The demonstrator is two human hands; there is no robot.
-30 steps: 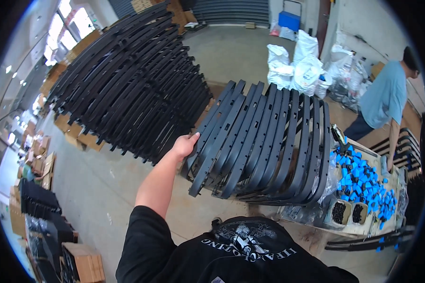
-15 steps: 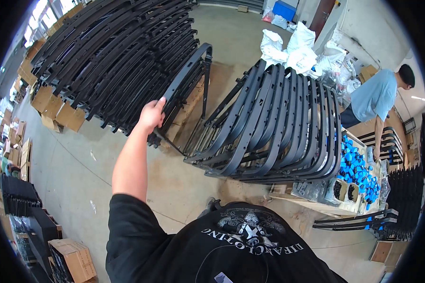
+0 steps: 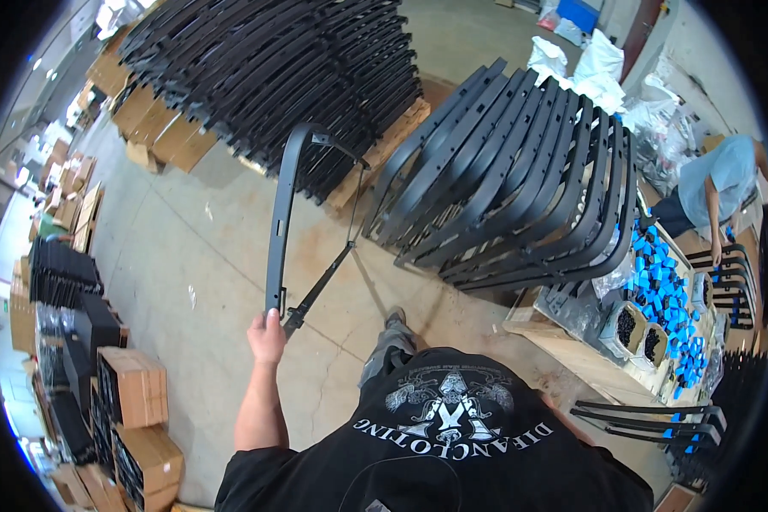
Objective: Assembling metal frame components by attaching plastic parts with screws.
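Observation:
My left hand is closed around the lower end of a black curved metal frame. The frame stands out from my hand, arching up and over to the right, with a thin strut running back down. Its far part overlaps the view of a tall stack of similar black frames at the upper left. To the right of it, a row of upright black curved frames leans close together. My right hand is hidden from view.
A wooden bench at the right bears many blue pieces and tubs of small black parts. A person works beyond it. Cardboard boxes stand at the left; white sacks lie behind the row.
My left hand has drawn the frame away from the stack, toward me and out over the floor. The view has shifted, and one of my legs now shows stepping forward.

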